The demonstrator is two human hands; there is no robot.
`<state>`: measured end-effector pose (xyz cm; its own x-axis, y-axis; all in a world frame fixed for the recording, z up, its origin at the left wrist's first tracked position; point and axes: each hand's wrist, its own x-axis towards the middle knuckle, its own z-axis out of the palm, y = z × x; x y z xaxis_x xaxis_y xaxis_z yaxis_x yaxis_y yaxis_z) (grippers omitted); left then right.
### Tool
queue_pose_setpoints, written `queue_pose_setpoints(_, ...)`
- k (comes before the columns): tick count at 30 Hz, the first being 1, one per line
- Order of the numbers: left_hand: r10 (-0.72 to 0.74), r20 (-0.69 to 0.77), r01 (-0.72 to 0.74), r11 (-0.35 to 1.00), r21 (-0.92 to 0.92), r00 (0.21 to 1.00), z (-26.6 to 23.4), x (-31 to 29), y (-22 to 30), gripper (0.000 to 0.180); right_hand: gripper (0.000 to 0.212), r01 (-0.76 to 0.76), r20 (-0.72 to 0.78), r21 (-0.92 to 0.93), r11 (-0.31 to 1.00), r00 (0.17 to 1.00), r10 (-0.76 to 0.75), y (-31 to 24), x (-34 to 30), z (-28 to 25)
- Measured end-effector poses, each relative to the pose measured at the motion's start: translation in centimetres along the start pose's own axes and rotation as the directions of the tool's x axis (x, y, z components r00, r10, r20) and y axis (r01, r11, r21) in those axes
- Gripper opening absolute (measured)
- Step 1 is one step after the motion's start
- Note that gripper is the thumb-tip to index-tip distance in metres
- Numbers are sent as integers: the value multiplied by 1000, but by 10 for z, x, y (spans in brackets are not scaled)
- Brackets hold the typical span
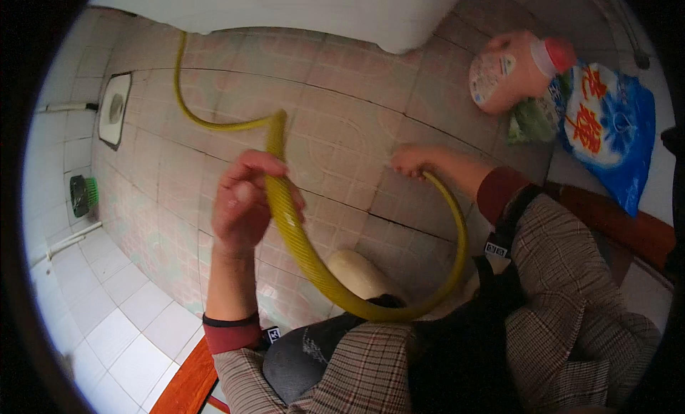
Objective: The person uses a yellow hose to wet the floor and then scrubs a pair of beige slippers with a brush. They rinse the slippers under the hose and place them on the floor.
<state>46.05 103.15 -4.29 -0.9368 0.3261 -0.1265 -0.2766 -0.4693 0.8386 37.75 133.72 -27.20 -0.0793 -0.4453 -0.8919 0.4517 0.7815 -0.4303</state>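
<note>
A yellow ribbed hose loops in front of my body. My left hand is closed around it left of the middle, with some fingers hidden behind it. Beyond that hand the hose bends sharply and runs over the floor to the far left, passing out of sight at a white object's edge. On the other side, the loop curves up to my right hand, which is closed on the hose near its end. The opening of the hose is too small and blurred to make out.
Pinkish floor tiles surround the hose. A large white object spans the far side. At right stand a pink bottle with a red cap and a blue bag. A floor drain and green-bristled brush are left.
</note>
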Motion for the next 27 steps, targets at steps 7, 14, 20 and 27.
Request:
queue_pose_setpoints(7, 55, -67, -57, 998, -34, 996, 6, 32, -16, 48, 20, -88, -283, 248, 965, 946, 159, 75, -84, -95)
queue_pose_setpoints(14, -10, -95, 14, 999, 42, 995, 8, 63, -19, 58, 22, -334, -116, 53, 941, 934, 338, 108, -109, -95)
queue_pose_setpoints(20, 54, -78, -55, 998, -7, 995, 2, 73, -14, 52, 22, -207, 14, 185, 961, 978, 209, 67, -70, -65)
queue_pose_setpoints(27, 30, -154, -66, 969, -239, 988, -23, 46, -23, 49, 30, 108, -213, 756, 646, 973, 85, 41, -43, -18)
